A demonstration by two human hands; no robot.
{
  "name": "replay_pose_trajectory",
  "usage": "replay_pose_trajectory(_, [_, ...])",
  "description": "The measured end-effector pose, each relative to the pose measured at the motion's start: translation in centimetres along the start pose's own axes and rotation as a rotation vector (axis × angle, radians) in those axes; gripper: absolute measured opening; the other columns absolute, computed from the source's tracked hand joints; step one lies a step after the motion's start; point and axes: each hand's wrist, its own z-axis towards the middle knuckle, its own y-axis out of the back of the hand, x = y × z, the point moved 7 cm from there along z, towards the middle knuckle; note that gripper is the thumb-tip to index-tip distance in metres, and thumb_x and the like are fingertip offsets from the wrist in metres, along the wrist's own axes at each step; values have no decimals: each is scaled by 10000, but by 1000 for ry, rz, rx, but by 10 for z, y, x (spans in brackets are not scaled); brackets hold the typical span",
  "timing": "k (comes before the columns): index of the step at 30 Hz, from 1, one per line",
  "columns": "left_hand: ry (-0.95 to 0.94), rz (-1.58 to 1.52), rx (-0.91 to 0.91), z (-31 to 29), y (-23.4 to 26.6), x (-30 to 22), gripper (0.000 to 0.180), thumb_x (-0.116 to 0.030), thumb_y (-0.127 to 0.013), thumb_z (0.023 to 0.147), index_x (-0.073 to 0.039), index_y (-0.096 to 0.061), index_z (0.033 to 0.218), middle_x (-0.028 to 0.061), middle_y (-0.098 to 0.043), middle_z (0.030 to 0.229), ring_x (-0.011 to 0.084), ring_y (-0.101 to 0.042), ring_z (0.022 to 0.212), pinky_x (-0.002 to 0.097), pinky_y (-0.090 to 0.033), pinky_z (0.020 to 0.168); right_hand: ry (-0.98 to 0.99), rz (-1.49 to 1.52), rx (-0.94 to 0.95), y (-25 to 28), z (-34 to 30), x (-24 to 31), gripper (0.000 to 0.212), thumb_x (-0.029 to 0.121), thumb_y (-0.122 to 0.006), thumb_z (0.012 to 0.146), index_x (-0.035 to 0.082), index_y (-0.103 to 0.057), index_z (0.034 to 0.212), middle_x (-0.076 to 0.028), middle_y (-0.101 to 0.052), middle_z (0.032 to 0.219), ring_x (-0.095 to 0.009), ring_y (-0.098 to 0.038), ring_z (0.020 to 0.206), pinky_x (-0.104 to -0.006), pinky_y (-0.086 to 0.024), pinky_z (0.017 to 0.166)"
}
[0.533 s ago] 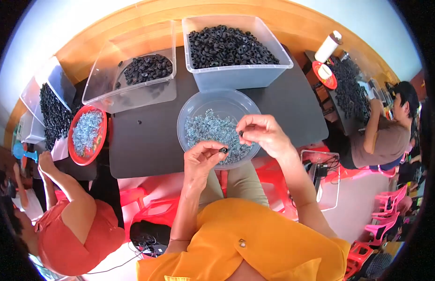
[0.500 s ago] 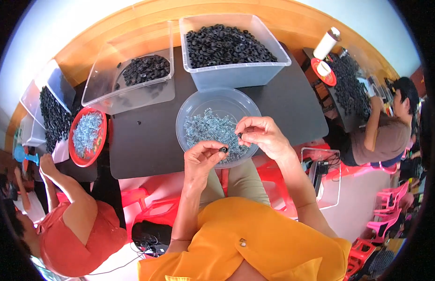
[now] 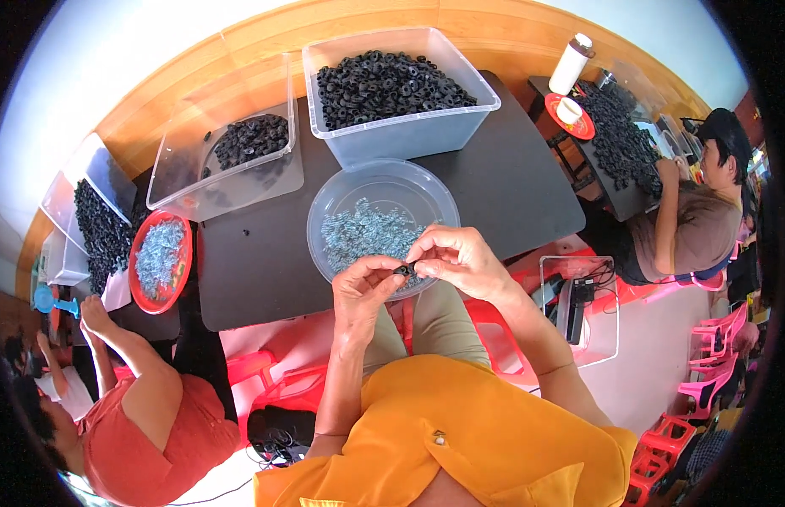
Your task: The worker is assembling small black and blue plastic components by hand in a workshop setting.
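My left hand (image 3: 358, 291) pinches a small black ring-shaped part (image 3: 402, 270) between thumb and fingertips. My right hand (image 3: 460, 262) is closed right beside it, thumb and index finger pressed on a small dark piece that meets the ring; its exact shape is mostly covered by the fingertips. Both hands are above the near edge of a round clear plastic bowl (image 3: 447, 193). Lying in the bowl is a heap of small bluish metal springs (image 3: 367, 235).
Behind the bowl stands a clear bin (image 3: 401, 145) heaped with black rings (image 3: 392, 84). A second clear bin (image 3: 177, 196) with fewer black parts is to its left. A red tray (image 3: 187, 253) of springs sits farther left. Co-workers sit left (image 3: 164, 414) and right (image 3: 692, 228).
My right hand has moved left and slightly down, bringing its small black piece against the ring in my left hand. The whole view has shifted slightly.
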Motion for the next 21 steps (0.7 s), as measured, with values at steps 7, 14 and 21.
replay_pose_trajectory(7, [-7, 81, -30, -1, 6, 1, 202, 113, -620, 731, 15, -605, 907, 84, -631, 874, 147, -619, 780, 264, -521, 730, 143, -324, -49, -7, 1, 12, 101, -42, -596, 776, -18, -618, 872, -84, -586, 822, -143, -599, 723, -247, -491, 628])
replay_pose_trajectory(14, [-11, 128, -23, -3, 7, -2, 195, 128, -624, 717, 14, -604, 874, 74, -628, 854, 130, -612, 777, 242, -512, 719, 146, -450, -68, -10, 1, 9, 152, -88, -593, 752, -5, -626, 875, -90, -589, 808, -159, -603, 720, -251, -495, 634])
replay_pose_trajectory(21, [-59, 238, -41, 3, 5, 4, 184, 133, -633, 707, 14, -607, 845, 69, -629, 851, 110, -595, 760, 232, -500, 701, 337, -638, -171, -12, -1, 11, 133, -108, -577, 704, -4, -561, 785, -116, -560, 760, -267, -577, 639, -322, -439, 534])
